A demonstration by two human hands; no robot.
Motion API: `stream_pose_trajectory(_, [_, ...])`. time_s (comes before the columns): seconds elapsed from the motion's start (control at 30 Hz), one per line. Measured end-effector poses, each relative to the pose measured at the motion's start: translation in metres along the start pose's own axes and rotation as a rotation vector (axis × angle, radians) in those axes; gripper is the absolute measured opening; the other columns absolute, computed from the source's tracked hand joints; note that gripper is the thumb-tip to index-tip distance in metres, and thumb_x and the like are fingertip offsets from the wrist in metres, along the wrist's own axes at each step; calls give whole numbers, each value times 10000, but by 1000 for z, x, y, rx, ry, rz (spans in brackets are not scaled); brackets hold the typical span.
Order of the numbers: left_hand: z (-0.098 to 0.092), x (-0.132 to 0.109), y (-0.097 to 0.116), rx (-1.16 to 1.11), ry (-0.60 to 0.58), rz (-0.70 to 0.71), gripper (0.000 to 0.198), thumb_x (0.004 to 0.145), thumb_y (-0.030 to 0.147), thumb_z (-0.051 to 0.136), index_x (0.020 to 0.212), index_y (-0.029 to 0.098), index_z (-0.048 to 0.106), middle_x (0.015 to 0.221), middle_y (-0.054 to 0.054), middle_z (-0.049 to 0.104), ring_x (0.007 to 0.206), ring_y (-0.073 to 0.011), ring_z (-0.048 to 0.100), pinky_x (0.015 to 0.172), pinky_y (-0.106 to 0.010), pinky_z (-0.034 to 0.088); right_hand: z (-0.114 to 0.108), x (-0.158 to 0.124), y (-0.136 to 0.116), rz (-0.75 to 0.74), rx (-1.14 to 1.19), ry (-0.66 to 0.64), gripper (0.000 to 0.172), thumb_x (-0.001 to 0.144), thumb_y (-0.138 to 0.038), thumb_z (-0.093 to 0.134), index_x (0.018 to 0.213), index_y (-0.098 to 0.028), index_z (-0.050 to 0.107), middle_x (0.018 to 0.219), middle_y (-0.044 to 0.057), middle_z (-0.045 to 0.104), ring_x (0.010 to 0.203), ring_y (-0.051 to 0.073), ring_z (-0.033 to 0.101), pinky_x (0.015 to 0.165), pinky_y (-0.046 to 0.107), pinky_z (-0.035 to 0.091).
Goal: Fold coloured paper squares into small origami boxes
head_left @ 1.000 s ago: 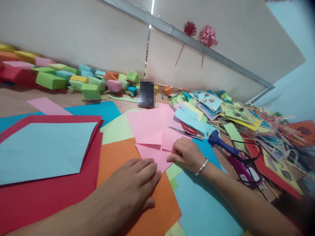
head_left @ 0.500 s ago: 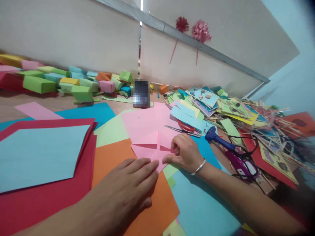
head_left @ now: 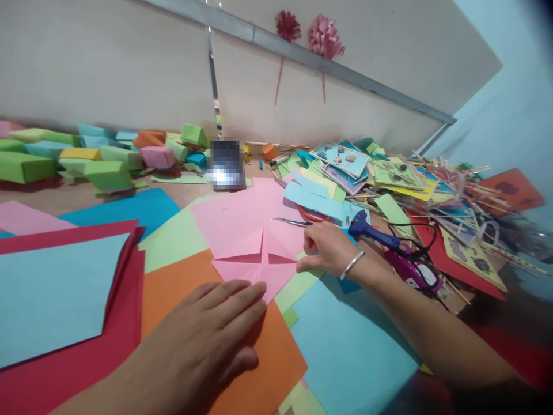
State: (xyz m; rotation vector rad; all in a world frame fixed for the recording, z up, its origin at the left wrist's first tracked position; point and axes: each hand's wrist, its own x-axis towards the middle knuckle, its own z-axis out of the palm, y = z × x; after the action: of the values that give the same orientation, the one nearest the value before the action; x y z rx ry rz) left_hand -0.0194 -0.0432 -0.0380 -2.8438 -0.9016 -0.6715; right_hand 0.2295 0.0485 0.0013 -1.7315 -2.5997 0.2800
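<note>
While the flat left hand (head_left: pixel 222 323), gripping nothing, rests on folded pink paper (head_left: pixel 260 268) at its one o'clock, the half-curled right hand (head_left: pixel 330 248), hold unclear, sits at the paper's three o'clock; folding seems underway, needing creasing.

At four o'clock, your right hand (head_left: pixel 325 246) has a slim silver bangle (head_left: pixel 351 265) at the wrist (head_left: pixel 367 272). At seven, your left hand (head_left: pixel 220 323) is bare.

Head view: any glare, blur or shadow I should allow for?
Head view: pixelation masks the dark rectangle, bright patch low on it; head view, right edge: blurred, top corner dark; head view, centre: shadow inside the folded pink paper and beneath the right forearm.
</note>
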Motion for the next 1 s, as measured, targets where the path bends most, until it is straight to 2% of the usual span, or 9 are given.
stream_pose_trajectory(0.1, [9, 2, -1, -20, -36, -69, 365, 884, 369, 603, 1219, 224, 618, 1160, -65, 722, 938, -270, 646, 779, -390, 458, -1, -1, -3, 6, 3, -19, 406, 657, -461, 877, 759, -177, 605, 829, 23, 641, 787, 167, 533, 641, 253, 287])
stream_pose_trajectory(0.2, [12, 7, 0, -4, -87, -105, 402, 843, 344, 643, 1228, 234, 613, 1099, -57, 720, 892, -276, 630, 749, -399, 444, -1, -2, -7, 4, -6, -27, 368, 680, -427, 870, 778, -174, 620, 856, 34, 656, 813, 175, 543, 650, 254, 298])
stream_pose_trajectory(0.33, [5, 10, -2, -6, -120, -50, 309, 847, 298, 630, 1145, 222, 659, 1089, -62, 721, 873, -266, 636, 724, -383, 455, -1, -3, -8, 1, -2, -41, 356, 694, -425, 861, 761, -170, 623, 846, 37, 656, 807, 175, 544, 655, 256, 306])
stream_pose_trajectory(0.53, [-2, 2, -8, -10, -30, 65, 260, 907, 290, 583, 1141, 209, 663, 1190, -77, 711, 996, -258, 650, 777, -358, 501, 0, -3, -5, -9, 34, -39, 343, 698, -412, 859, 767, -160, 636, 830, 40, 644, 788, 176, 527, 657, 263, 325])
stream_pose_trajectory(0.6, [-1, -1, -8, -38, -24, 27, 257, 911, 277, 571, 1149, 221, 653, 1202, -81, 698, 982, -255, 651, 762, -356, 513, 0, -4, -7, -80, 42, 6, 323, 703, -361, 862, 829, -148, 655, 869, 58, 643, 815, 185, 521, 698, 274, 353])
stream_pose_trajectory(0.7, [-2, -1, -4, -88, -27, -44, 273, 910, 188, 522, 1149, 245, 640, 1177, -88, 674, 929, -236, 642, 702, -334, 512, 4, -10, -13, -348, 42, 135, 242, 803, -216, 761, 1013, -139, 668, 1029, 98, 642, 925, 203, 517, 789, 300, 377])
stream_pose_trajectory(0.77, [-4, 1, 0, -117, -27, -89, 284, 904, 122, 477, 1095, 246, 645, 1087, -81, 666, 860, -209, 624, 678, -317, 502, 9, -15, -20, -503, 14, 156, 187, 859, -157, 655, 1045, -138, 669, 1089, 107, 638, 928, 198, 519, 783, 308, 378])
stream_pose_trajectory(0.9, [-9, 7, 4, -144, -30, -137, 230, 893, 79, 459, 931, 218, 637, 954, -60, 630, 772, -175, 579, 668, -308, 485, 19, -21, -29, -568, -127, 110, 123, 917, -155, 560, 921, -134, 681, 1005, 103, 652, 833, 190, 513, 671, 311, 339])
stream_pose_trajectory(1.0, [-9, 10, 2, -159, -2, -146, 200, 900, 93, 459, 829, 204, 609, 912, -54, 614, 734, -163, 561, 643, -297, 464, 27, -23, -32, -605, -210, 176, 169, 950, -140, 519, 879, -130, 671, 898, 95, 650, 782, 183, 496, 623, 309, 293])
